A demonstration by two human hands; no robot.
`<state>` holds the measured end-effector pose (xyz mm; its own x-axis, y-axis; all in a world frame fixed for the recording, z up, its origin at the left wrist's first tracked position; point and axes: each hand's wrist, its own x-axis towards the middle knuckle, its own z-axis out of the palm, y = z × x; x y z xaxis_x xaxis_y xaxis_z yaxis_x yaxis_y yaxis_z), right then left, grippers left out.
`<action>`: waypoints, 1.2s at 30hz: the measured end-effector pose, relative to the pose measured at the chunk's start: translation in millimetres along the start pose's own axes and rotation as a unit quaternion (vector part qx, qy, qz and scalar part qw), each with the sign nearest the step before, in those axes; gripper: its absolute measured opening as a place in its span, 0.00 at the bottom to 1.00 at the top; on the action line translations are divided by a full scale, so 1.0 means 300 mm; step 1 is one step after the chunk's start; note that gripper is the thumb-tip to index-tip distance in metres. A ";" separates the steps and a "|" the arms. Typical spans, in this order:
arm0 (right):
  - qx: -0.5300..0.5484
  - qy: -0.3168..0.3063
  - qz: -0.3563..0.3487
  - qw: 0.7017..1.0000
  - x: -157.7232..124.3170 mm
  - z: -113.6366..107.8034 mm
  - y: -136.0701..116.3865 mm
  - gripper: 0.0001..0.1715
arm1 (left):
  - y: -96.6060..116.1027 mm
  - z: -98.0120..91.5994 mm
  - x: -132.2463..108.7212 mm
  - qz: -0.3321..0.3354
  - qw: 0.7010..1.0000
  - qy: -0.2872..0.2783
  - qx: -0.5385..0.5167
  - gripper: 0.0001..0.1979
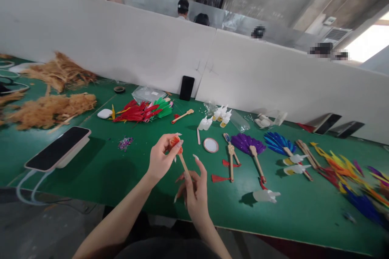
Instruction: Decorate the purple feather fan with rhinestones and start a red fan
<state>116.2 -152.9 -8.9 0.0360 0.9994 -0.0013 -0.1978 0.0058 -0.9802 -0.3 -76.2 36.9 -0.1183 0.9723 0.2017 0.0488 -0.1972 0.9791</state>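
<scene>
Across the middle and lower frame, a long green table (103, 147), backed by a tall white panel partition (136, 44). At the left, matted heaps of tan plant fibre (57, 107); at the right edge, loose yellow, orange and blue feathers (338, 166). Lower left, a black-screened phone (60, 147) on a white block; left of centre, a bunch of red and green feathers (135, 110). Right of centre, side by side, a purple feather fan and a blue feather fan (278, 141), both with wooden handles. Near the centre, a bare left hand (161, 157), closed around the orange-red head of a slender pale wooden stick (183, 164); just below and to the right, a bare right hand (196, 188), pinching the stick's lower end. Upper middle, upright white-nozzled bottles (223, 115); below, a small round white dish (210, 145). Left of the hands, scattered purple glitter (125, 143)
</scene>
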 end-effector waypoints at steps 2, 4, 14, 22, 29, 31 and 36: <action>0.004 0.000 0.005 1.000 -0.003 0.002 -0.002 0.30 | 0.002 0.008 0.001 0.009 1.000 0.014 0.009 0.14; 0.010 -0.002 0.010 1.000 -0.009 0.004 0.000 0.31 | 0.004 0.014 0.005 0.018 0.999 0.028 0.022 0.13; 0.036 0.019 0.023 0.999 -0.014 0.012 -0.035 0.31 | 0.043 0.010 0.038 -0.013 0.998 -0.048 0.025 0.14; 0.067 -0.001 0.039 0.997 -0.005 0.006 -0.059 0.34 | 0.025 0.011 -0.001 -0.033 0.994 -0.081 -0.067 0.20; 0.044 0.017 0.043 0.998 -0.021 0.005 -0.066 0.35 | 0.054 0.041 -0.002 -0.048 0.995 -0.029 -0.077 0.18; 0.043 0.016 0.042 0.998 -0.021 0.004 -0.064 0.36 | 0.057 0.044 0.000 -0.048 0.996 -0.017 -0.079 0.18; 0.042 0.002 0.033 0.999 -0.025 0.012 -0.060 0.35 | 0.051 0.054 0.014 -0.037 0.995 0.014 -0.091 0.16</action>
<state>116.0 -160.2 9.3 0.0244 0.9975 -0.0667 -0.2814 -0.0572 -0.9579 16.0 -73.2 52.3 -0.1427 0.9816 0.1269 -0.1417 -0.1472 0.9789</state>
